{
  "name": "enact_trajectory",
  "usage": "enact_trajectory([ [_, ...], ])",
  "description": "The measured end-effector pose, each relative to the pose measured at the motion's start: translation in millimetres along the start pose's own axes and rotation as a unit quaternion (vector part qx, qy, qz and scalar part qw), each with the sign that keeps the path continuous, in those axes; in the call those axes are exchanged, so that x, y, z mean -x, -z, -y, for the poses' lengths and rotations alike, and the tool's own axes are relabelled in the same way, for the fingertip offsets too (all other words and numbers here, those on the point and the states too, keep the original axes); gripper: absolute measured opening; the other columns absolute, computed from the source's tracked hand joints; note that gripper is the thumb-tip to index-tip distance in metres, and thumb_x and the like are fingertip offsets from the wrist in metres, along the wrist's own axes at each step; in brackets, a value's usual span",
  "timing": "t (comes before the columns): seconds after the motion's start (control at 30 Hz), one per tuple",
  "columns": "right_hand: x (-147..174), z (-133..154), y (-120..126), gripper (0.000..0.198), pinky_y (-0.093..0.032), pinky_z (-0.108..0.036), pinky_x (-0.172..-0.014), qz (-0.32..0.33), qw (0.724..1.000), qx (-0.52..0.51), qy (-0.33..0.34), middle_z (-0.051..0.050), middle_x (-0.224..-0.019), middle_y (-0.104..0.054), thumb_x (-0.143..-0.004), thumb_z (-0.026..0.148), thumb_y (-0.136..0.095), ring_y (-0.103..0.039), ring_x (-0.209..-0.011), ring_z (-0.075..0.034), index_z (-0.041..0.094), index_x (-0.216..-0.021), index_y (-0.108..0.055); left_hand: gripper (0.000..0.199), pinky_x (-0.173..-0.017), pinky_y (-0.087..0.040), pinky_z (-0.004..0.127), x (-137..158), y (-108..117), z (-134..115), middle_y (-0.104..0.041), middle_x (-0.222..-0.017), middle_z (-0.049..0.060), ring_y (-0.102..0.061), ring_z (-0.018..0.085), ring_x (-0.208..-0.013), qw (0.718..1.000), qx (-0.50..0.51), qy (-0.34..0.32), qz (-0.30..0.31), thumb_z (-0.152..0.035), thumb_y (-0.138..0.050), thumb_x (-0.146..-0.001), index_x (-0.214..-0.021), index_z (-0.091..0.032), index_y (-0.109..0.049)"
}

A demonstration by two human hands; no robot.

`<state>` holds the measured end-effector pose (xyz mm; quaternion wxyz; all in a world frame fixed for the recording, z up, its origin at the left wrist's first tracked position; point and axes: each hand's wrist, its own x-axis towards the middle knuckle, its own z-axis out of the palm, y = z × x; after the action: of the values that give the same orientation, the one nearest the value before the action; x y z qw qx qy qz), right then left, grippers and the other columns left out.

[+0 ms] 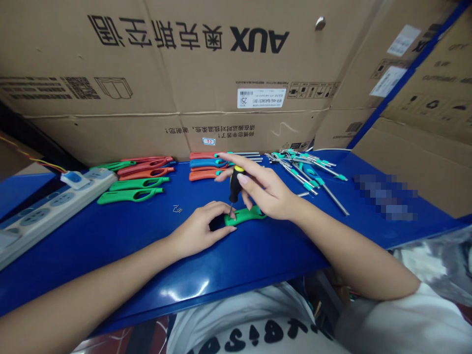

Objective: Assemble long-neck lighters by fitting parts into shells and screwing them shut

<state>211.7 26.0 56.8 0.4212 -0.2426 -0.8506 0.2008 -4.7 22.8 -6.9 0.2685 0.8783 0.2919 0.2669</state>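
Observation:
A green lighter handle (248,215) lies on the blue table in front of me. My left hand (201,226) pinches its left end between thumb and fingers. Over that end a screwdriver (235,189) with a black and yellow grip stands nearly upright, its tip down at the handle. My right hand (276,191) has its thumb and fingers closed about the screwdriver's grip, with the index finger stretched out over the top. Whether the tip sits in a screw is hidden by my left fingers. A few small metal pins (177,209) lie left of my left hand.
Red, orange and green handles (134,184) lie at the back left. Lighters with metal tubes (204,162) sit behind my hands. Several metal tubes with teal parts (306,169) are piled at the right. A power strip (47,211) runs along the left; cardboard (147,98) walls the back.

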Motion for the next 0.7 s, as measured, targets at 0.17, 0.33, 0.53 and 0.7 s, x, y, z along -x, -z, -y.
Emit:
enact_trajectory([
  [0.17,-1.9,-6.4,-3.5,0.028,-0.055,-0.026,-0.078,-0.098,0.992,0.071,0.027,-0.006,-0.112,-0.074,-0.093,0.037,-0.066,-0.069,-0.083,-0.014,0.018,-0.113,-0.067,0.013,-0.097,-0.051,0.035,0.8,-0.6,1.2,-0.07,-0.108,0.003,-0.066,0.02,-0.105,1.0,-0.009,-0.003,-0.005,-0.029,-0.069,-0.092,-0.102,-0.021,-0.065],
  [0.33,0.5,-7.7,-1.8,0.034,-0.055,-0.029,-0.083,-0.086,0.993,0.075,0.019,-0.006,-0.106,-0.073,-0.105,0.035,-0.04,-0.07,-0.086,-0.015,0.018,-0.125,-0.063,0.013,-0.097,-0.051,0.036,0.9,-1.0,1.3,-0.07,-0.108,0.004,-0.066,0.021,-0.105,1.0,-0.006,-0.008,-0.006,-0.029,-0.068,-0.092,-0.102,-0.021,-0.065],
  [0.53,-4.0,-4.5,1.8,0.039,-0.058,-0.029,-0.081,0.0,1.0,-0.017,-0.017,-0.006,-0.115,-0.072,-0.107,0.032,-0.037,-0.071,-0.083,-0.013,0.022,-0.141,-0.051,0.013,-0.098,-0.051,0.036,0.1,-0.8,2.5,-0.07,-0.108,0.004,-0.066,0.021,-0.105,1.0,-0.006,-0.006,-0.004,-0.029,-0.069,-0.092,-0.101,-0.021,-0.065],
  [0.7,-3.9,-5.4,1.8,0.03,-0.055,-0.033,-0.092,-0.094,0.985,0.138,0.037,-0.008,-0.11,-0.076,-0.09,0.043,-0.07,-0.072,-0.1,-0.021,0.018,-0.108,-0.07,0.012,-0.098,-0.05,0.035,0.4,-1.1,2.1,-0.07,-0.108,0.003,-0.065,0.02,-0.106,1.0,-0.012,-0.008,-0.006,-0.028,-0.069,-0.092,-0.101,-0.021,-0.065],
])
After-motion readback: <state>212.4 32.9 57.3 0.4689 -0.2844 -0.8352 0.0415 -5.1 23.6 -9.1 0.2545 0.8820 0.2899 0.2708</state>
